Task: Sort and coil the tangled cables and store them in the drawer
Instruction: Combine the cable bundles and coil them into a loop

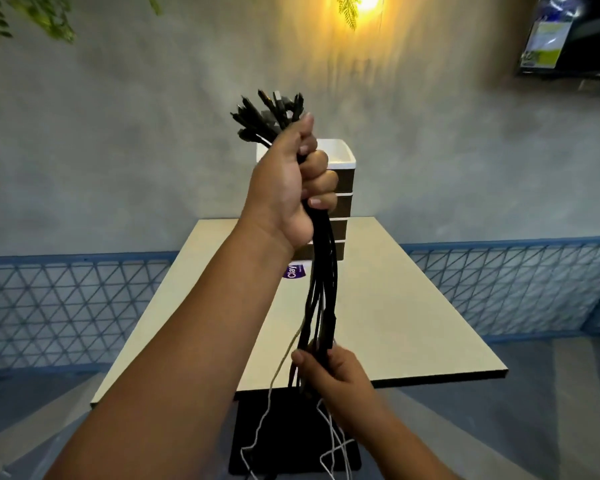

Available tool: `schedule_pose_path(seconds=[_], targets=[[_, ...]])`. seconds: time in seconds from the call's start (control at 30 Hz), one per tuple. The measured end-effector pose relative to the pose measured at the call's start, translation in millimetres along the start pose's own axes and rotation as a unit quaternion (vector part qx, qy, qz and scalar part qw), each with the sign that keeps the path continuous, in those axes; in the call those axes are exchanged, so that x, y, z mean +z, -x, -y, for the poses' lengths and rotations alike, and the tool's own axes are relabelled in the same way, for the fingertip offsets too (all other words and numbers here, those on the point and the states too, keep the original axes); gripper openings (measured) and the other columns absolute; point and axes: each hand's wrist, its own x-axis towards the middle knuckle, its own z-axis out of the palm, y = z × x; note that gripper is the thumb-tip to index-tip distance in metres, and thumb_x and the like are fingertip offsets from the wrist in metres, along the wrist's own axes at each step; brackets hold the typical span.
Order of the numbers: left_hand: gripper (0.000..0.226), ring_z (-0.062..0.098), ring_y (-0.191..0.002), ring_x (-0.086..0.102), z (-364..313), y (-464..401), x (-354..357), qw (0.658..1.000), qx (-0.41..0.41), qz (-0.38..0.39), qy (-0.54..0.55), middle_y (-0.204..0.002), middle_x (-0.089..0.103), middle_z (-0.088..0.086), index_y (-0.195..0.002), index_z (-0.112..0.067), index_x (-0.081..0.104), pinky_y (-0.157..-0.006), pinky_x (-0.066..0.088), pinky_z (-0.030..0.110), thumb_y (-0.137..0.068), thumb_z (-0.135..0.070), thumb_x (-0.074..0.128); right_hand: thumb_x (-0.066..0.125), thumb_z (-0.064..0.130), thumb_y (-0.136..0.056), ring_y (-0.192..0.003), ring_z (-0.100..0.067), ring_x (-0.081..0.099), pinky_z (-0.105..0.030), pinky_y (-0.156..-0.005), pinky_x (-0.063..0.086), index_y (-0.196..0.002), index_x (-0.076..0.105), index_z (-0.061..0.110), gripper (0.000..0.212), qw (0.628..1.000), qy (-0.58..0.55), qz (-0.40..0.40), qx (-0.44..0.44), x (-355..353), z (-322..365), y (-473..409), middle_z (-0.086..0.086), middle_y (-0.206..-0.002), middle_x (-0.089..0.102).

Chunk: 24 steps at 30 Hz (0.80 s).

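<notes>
Currently the person's left hand (284,181) is raised high above the far half of the pale rectangular counter (395,306), its fingers curled tight round a thick bundle of mostly black cables (321,271) just below their plug ends, which fan out above the fist. The bundle hangs straight down from that fist, off the counter altogether, and the right hand (329,372) closes round the strands lower down, over the near edge of the counter. Below the right hand, thin white leads (267,407) trail loose and crossed in front of the dark pedestal under the counter. A stacked white-and-brown drawer unit (343,188) stands at the far edge of the counter behind the raised hand; whether any drawer is pulled out cannot be told, since hand and cables hide most of its front. A purple sticker (293,271) lies on the counter just before it. By my reading, the step in hand is the sorting: the ends are gathered and the lengths are being drawn straight. Nothing is coiled or stored yet. The next move would call for sliding the lower hand down to free the crossed tails, then separating one cable to wind, while keeping the top grip firm so no plug slips out.
</notes>
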Motion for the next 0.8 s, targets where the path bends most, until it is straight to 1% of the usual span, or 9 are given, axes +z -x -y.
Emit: schedule_pose_path(seconds=[0.1, 0.17, 0.27, 0.33, 0.4, 0.47, 0.57, 0.67, 0.8], targets=[[0.042, 0.006, -0.035, 0.013, -21.0, -11.7, -3.1, 1.0, 0.029, 0.0, -0.004, -0.045, 0.016, -0.009, -0.063, -0.025, 0.03, -0.033, 0.015, 0.015, -0.1, -0.037, 0.046, 0.061, 0.062, -0.078, -0.058, -0.009, 0.05, -0.023, -0.059, 0.039, -0.067, 0.058, 0.028, 0.035, 0.998, 0.029, 0.03, 0.056, 2.3, -28.4, 1.5, 0.009, -0.06, 0.054], [0.041, 0.006, -0.036, 0.013, -29.5, -18.4, -6.7, 0.999, 0.038, -0.002, -0.007, -0.046, 0.017, -0.009, -0.063, -0.025, 0.03, -0.034, 0.014, 0.015, -0.1, -0.037, 0.046, 0.063, 0.063, -0.077, -0.07, -0.007, 0.058, -0.025, -0.071, 0.045, -0.075, 0.065, 0.031, 0.032, 0.991, 0.062, 0.064, 0.098, -5.0, -37.8, 0.7, 0.009, -0.07, 0.063], [0.042, 0.006, -0.035, 0.013, -36.8, -28.4, -14.4, 0.999, 0.04, -0.001, 0.006, -0.045, 0.017, -0.009, -0.063, -0.025, 0.031, -0.034, 0.014, 0.015, -0.1, -0.036, 0.046, 0.068, 0.062, -0.074, -0.096, -0.007, 0.067, -0.038, -0.095, 0.052, -0.1, 0.069, 0.034, 0.038, 0.953, 0.226, 0.11, 0.17, -32.3, -24.1, -5.0, 0.007, -0.099, 0.072], [0.042, 0.005, -0.035, 0.014, -37.8, -33.1, -19.3, 0.999, 0.036, -0.007, 0.007, -0.045, 0.018, -0.01, -0.062, -0.025, 0.032, -0.034, 0.013, 0.015, -0.1, -0.036, 0.046, 0.073, 0.063, -0.073, -0.101, -0.006, 0.065, -0.031, -0.097, 0.051, -0.119, 0.064, 0.031, 0.057, 0.91, 0.341, 0.122, 0.201, -51.0, 10.4, -12.1, 0.008, -0.115, 0.068], [0.041, 0.005, -0.035, 0.014, -33.2, -36.3, -21.2, 1.0, 0.024, -0.009, 0.002, -0.045, 0.018, -0.009, -0.063, -0.025, 0.032, -0.034, 0.013, 0.015, -0.1, -0.036, 0.047, 0.07, 0.066, -0.071, -0.096, 0.001, 0.064, -0.018, -0.087, 0.05, -0.126, 0.06, 0.027, 0.068, 0.906, 0.393, 0.06, 0.147, -55.8, 59.9, -20.9, 0.013, -0.12, 0.064], [0.042, 0.005, -0.033, 0.013, -24.4, -38.1, -18.5, 1.0, 0.004, -0.002, 0.003, -0.043, 0.018, -0.01, -0.063, -0.025, 0.03, -0.033, 0.014, 0.014, -0.1, -0.036, 0.046, 0.067, 0.063, -0.069, -0.093, 0.005, 0.064, -0.013, -0.084, 0.051, -0.124, 0.06, 0.03, 0.065, 0.954, 0.296, -0.04, 0.029, -45.8, 105.4, -29.8, 0.016, -0.116, 0.065], [0.042, 0.005, -0.03, 0.014, -14.9, -38.5, -7.6, 0.999, -0.028, 0.019, 0.021, -0.042, 0.017, -0.01, -0.063, -0.024, 0.029, -0.032, 0.014, 0.012, -0.1, -0.036, 0.045, 0.075, 0.037, -0.078, -0.099, -0.01, 0.069, -0.027, -0.088, 0.056, -0.121, 0.06, 0.023, 0.047, 0.991, 0.091, -0.05, -0.09, -22.5, 136.0, -52.9, 0.003, -0.111, 0.071], [0.042, 0.005, -0.03, 0.015, -20.6, -39.8, 0.1, 0.998, -0.039, 0.022, 0.044, -0.042, 0.017, -0.01, -0.063, -0.024, 0.029, -0.03, 0.015, 0.013, -0.101, -0.034, 0.044, 0.076, 0.015, -0.084, -0.078, -0.025, 0.07, -0.033, -0.077, 0.055, -0.092, 0.061, 0.009, 0.018, 0.99, 0.046, -0.079, -0.104, -4.4, 116.2, -70.0, -0.012, -0.083, 0.07], [0.041, 0.006, -0.03, 0.017, -40.4, -49.8, -11.0, 0.994, -0.026, -0.025, 0.102, -0.04, 0.019, -0.009, -0.061, -0.024, 0.03, -0.029, 0.017, 0.015, -0.1, -0.028, 0.043, 0.066, 0.016, -0.091, -0.062, -0.026, 0.062, -0.037, -0.075, 0.052, -0.085, 0.052, 0.007, 0.018, 0.999, -0.026, -0.009, -0.03, -11.8, 80.8, -57.1, -0.007, -0.061, 0.051]])
